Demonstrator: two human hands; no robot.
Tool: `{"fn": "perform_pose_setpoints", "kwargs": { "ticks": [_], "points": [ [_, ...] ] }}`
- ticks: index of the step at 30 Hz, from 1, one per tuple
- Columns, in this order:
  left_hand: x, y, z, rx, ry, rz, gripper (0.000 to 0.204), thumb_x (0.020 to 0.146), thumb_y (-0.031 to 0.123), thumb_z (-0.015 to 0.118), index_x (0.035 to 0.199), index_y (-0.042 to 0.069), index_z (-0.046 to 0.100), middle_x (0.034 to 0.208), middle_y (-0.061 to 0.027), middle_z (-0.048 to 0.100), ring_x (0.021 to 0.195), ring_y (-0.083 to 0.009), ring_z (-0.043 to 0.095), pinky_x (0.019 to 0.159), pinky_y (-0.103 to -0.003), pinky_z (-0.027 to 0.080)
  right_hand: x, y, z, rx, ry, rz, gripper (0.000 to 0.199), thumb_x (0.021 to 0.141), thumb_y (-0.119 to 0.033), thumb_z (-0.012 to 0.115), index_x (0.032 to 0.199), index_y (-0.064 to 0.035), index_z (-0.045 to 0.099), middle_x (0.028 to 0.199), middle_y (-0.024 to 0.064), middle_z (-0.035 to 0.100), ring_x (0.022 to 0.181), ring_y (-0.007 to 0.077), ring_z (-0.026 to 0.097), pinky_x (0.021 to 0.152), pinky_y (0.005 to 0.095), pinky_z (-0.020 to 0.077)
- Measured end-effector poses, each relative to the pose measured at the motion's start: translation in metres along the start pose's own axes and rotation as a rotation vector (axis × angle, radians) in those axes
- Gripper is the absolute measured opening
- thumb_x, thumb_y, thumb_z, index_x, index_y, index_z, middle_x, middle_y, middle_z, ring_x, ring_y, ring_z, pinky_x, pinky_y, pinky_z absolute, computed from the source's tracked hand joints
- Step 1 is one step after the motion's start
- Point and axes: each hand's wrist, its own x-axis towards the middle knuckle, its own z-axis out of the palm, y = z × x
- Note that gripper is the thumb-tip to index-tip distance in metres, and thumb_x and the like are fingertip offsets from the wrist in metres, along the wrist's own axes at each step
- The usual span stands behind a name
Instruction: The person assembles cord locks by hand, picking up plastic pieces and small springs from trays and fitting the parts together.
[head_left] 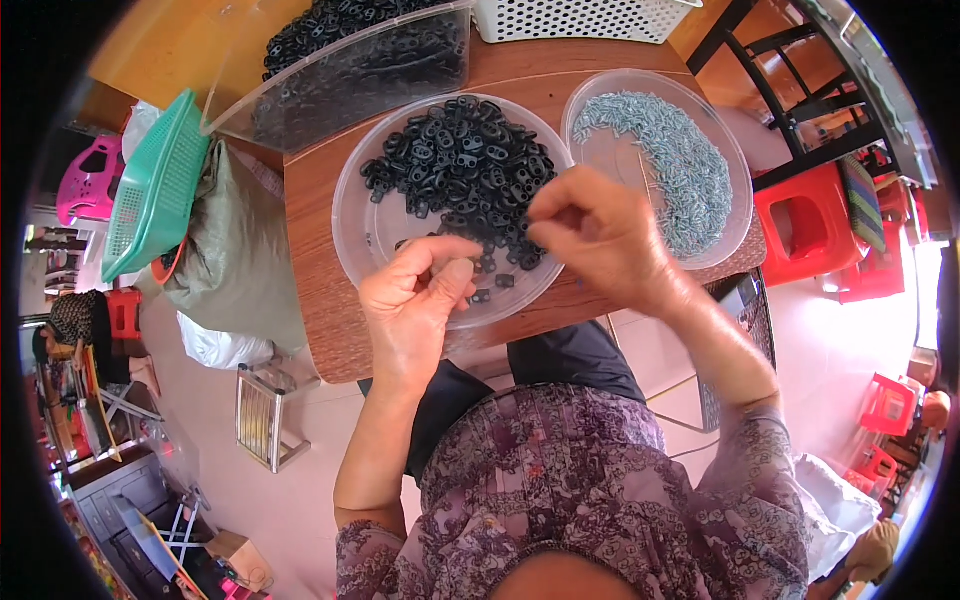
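My left hand (415, 305) is over the near left rim of a round clear plastic tub (347, 225). Its thumb and forefinger are closed together; whatever lies between them is hidden. Over the tub's right edge, my right hand (605, 240) has its fingers curled into a pinch, and I cannot make out what they hold. Inside the tub is a heap of small black plastic pieces with holes (460, 150), a few scattered at its near side. A second round clear tub (603, 160), just beyond my right hand, contains many small silvery screws (685, 165).
The tubs stand on a brown wooden table (320, 310). At its far side are a clear bin (370, 90) of more black pieces and a white perforated basket (585, 20). Left are a green basket (160, 190) and a sack (235, 250); right, a red stool (805, 225).
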Motion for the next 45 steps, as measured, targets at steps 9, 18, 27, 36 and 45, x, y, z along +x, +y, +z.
{"fn": "perform_pose_setpoints", "kwargs": {
  "ticks": [9,18,27,36,45],
  "points": [
    [-0.001,0.000,0.006,-0.088,0.093,0.094,0.014,0.081,0.001,0.062,0.094,-0.002,0.058,0.076,-0.0024,0.059,0.062,-0.0066,0.054,0.057,-0.019,0.045,-0.010,-0.016,0.047,0.320,0.018,0.142,0.009,0.076,0.000,0.063,0.085,-0.0007,0.061,0.078,-0.0004,0.058,0.068,0.0036,0.049,0.061,0.0195,0.0412],
    [-0.005,-0.006,0.007,-0.374,0.163,0.088,0.018,0.078,-0.004,0.063,0.095,-0.006,0.059,0.078,-0.0073,0.061,0.063,-0.0110,0.057,0.059,-0.022,0.049,-0.014,-0.021,0.057,0.600,0.082,0.232,0.009,0.080,0.004,0.058,0.089,0.0018,0.061,0.082,0.0019,0.061,0.073,0.0057,0.056,0.067,0.0196,0.0466],
    [-0.007,-0.007,0.006,-0.292,0.185,0.090,0.016,0.080,-0.003,0.061,0.096,-0.006,0.059,0.079,-0.0072,0.061,0.065,-0.0096,0.056,0.060,-0.021,0.048,-0.013,-0.016,0.056,0.667,0.052,0.346,0.013,0.080,0.001,0.060,0.093,0.0038,0.060,0.084,0.0042,0.062,0.075,0.0072,0.057,0.069,0.0210,0.0473],
    [-0.007,-0.017,0.003,0.101,0.210,0.353,0.006,0.084,0.001,0.059,0.090,0.000,0.059,0.085,0.0002,0.054,0.066,-0.0066,0.050,0.060,-0.020,0.043,-0.012,-0.022,0.060,0.644,0.044,0.322,0.014,0.079,0.001,0.061,0.093,0.0027,0.060,0.084,0.0032,0.062,0.076,0.0066,0.056,0.069,0.0206,0.0466],
    [-0.008,-0.011,0.008,0.036,0.187,0.300,0.012,0.088,0.009,0.056,0.094,-0.002,0.057,0.071,-0.0020,0.055,0.061,-0.0072,0.050,0.056,-0.020,0.042,-0.010,-0.019,0.060,0.731,0.045,0.327,0.013,0.079,0.002,0.059,0.093,0.0030,0.060,0.083,0.0031,0.061,0.075,0.0065,0.056,0.068,0.0204,0.0463]
  ]
}}
